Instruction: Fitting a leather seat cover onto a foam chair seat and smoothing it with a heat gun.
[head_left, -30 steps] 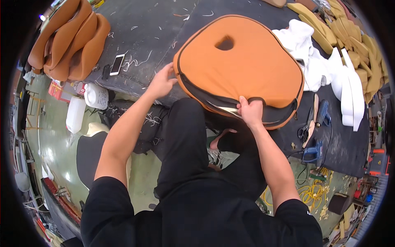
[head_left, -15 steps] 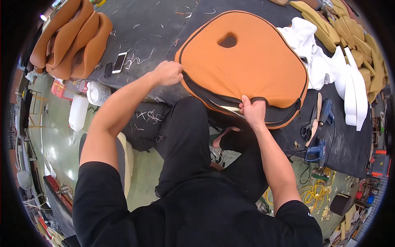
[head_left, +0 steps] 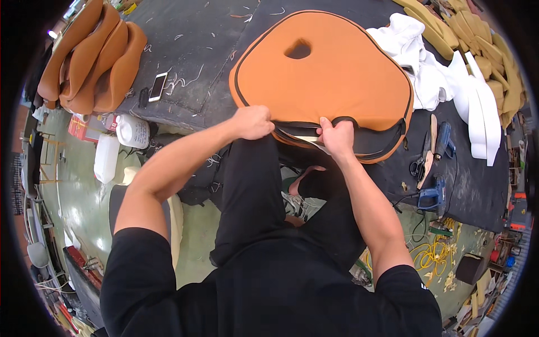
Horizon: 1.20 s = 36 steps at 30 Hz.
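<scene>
An orange cushion [head_left: 337,73] with black edging and a hole near its far left lies on the table in front of me. Its cover gapes along the near side, where a dark opening [head_left: 300,130] shows a pale strip inside. My left hand [head_left: 254,122] is closed in a fist at the left end of this gap, gripping the cover's black edge; whether a zipper pull sits in the fingers is hidden. At the gap's middle, my right hand [head_left: 337,137] pinches the cover's edge, thumb on top and fingers tucked underneath.
Orange curved pads [head_left: 92,62] are stacked at the far left, near a phone [head_left: 158,87]. White fabric [head_left: 401,53] lies right of the cushion. Scissors [head_left: 417,167] and blue glue guns [head_left: 431,197] rest at the right. White jugs [head_left: 106,158] stand below the table's left edge.
My left hand has slid right and nearer along the cover's edge, and the gap has become shorter. The right hand keeps its pinch; the cushion appears slightly farther up and left, as does the scene.
</scene>
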Each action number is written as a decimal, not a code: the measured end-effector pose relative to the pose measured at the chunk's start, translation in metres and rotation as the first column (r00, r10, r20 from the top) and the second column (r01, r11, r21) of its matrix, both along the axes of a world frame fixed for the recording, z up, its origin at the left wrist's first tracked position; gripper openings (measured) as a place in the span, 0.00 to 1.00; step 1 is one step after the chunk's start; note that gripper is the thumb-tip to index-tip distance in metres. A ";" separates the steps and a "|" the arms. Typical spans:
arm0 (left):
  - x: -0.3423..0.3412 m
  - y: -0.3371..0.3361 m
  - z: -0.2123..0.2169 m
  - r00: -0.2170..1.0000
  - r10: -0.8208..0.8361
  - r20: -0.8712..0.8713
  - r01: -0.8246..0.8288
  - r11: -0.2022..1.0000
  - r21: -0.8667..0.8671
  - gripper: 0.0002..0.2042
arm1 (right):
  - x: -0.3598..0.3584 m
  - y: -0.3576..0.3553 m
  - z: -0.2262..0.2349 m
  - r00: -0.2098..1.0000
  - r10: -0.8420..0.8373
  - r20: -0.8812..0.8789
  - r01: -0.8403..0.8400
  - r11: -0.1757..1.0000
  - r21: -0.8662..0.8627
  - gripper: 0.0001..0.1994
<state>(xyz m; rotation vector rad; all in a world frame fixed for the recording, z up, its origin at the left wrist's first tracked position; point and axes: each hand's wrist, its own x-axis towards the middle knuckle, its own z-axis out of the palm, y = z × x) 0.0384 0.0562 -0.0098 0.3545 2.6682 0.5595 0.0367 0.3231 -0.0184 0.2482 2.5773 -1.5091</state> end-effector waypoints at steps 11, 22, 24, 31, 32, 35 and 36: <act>0.024 0.079 -0.022 0.799 0.570 0.190 -0.600 0.747 0.285 0.23 | -0.022 -0.008 0.015 0.977 -0.077 0.197 0.118 0.971 -0.206 0.16; 0.042 0.051 -0.075 0.448 0.803 0.392 -0.785 0.143 0.603 0.31 | -0.017 -0.030 0.035 0.976 -0.076 0.202 0.145 0.925 -0.351 0.13; 0.038 0.021 -0.049 0.465 0.839 0.284 -0.817 0.282 0.503 0.30 | 0.001 -0.050 0.040 0.967 -0.106 0.232 0.188 0.911 -0.368 0.14; 0.026 0.015 -0.015 0.576 0.809 0.118 -0.811 0.546 0.211 0.34 | -0.001 -0.108 0.007 0.912 -0.254 0.322 0.385 0.803 -0.455 0.13; 0.029 0.019 -0.010 0.589 0.805 0.073 -0.805 0.575 0.144 0.33 | 0.002 -0.107 0.009 0.912 -0.208 0.353 0.361 0.815 -0.453 0.13; 0.023 0.012 0.002 0.524 0.829 0.195 -0.851 0.518 0.084 0.32 | 0.001 -0.106 0.008 0.888 -0.128 0.441 0.352 0.807 -0.475 0.12; 0.018 0.011 0.001 0.529 0.827 0.190 -0.848 0.527 0.066 0.31 | -0.002 -0.106 0.008 0.866 -0.093 0.491 0.369 0.781 -0.504 0.12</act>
